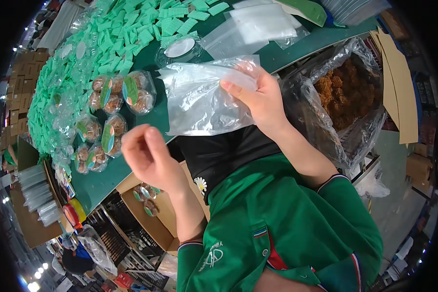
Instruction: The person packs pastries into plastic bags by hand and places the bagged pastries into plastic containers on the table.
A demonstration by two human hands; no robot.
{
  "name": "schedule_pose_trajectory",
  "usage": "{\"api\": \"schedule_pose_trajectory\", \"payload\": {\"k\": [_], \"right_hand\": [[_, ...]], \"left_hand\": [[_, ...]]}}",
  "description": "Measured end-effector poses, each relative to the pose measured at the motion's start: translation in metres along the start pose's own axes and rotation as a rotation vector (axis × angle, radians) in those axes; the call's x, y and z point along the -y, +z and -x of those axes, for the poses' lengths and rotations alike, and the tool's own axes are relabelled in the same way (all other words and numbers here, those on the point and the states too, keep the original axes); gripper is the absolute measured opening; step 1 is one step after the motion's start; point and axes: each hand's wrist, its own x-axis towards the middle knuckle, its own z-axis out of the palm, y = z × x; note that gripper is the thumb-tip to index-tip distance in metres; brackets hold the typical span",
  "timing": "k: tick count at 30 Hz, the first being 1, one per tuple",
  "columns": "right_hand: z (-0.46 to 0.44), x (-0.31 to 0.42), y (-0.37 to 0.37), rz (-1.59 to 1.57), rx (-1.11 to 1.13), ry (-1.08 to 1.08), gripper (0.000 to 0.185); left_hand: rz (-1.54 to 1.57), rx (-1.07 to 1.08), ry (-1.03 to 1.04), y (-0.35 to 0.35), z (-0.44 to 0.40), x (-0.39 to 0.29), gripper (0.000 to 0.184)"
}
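My right hand (265, 100) is closed on a clear plastic bag (199, 104), thumb on top and fingers behind. The bag looks flat and crinkled; I cannot tell whether it is one layer or several. Left of it, my left hand (153, 160) is raised over the table edge, fingers loosely curled, thumb a little apart, with nothing visible in it. Near that hand stand several clear plastic packs of round brown food with green labels, among them one pack (139, 92) at the back and another pack (114, 136) closer by.
Many green packets (117, 44) cover the far left of the green table (95, 187). Behind the bag lie a clear round container (180, 48) and more plastic bags (258, 29). A plastic-lined crate (297, 92) holds brown shredded food (345, 92). A cardboard box (165, 221) with packs stands below.
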Motion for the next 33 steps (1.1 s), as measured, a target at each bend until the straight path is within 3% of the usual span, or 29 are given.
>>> {"api": "schedule_pose_trajectory", "payload": {"k": [2,5,7,12,16,19,26,29,33], "right_hand": [[0.0,-0.002,0.0,0.083,0.025,-0.004,0.021],[0.005,-0.007,0.012,0.058,0.051,-0.121,0.017],[0.006,-0.018,0.006,0.09,0.144,-0.071,0.016],[0.005,-0.016,0.008,-0.122,0.256,0.043,0.011],[0.005,-0.009,0.007,-0.007,0.31,0.11,0.016],[0.002,-0.021,0.005,-0.003,0.296,0.024,0.018],[0.005,-0.006,0.009,-0.097,0.211,0.134,0.014],[0.006,-0.009,0.007,-0.077,0.192,0.1,0.016],[0.01,-0.016,0.01,-0.049,0.2,0.028,0.019]], "left_hand": [[-0.016,0.23,0.053,-0.001,0.005,-0.001,0.01],[0.155,0.487,-0.222,0.011,0.017,-0.004,0.021],[0.235,0.586,-0.327,0.021,0.025,0.003,0.028],[0.437,0.468,-0.444,0.022,0.026,0.012,0.009],[0.581,0.35,-0.598,0.02,0.024,0.009,0.012],[0.518,0.381,-0.539,0.021,0.027,0.009,0.012],[0.694,0.433,-0.587,0.014,0.022,0.017,0.009],[0.603,0.419,-0.663,0.015,0.024,0.012,0.01],[0.465,0.49,-0.583,0.022,0.027,0.002,0.01]]}}
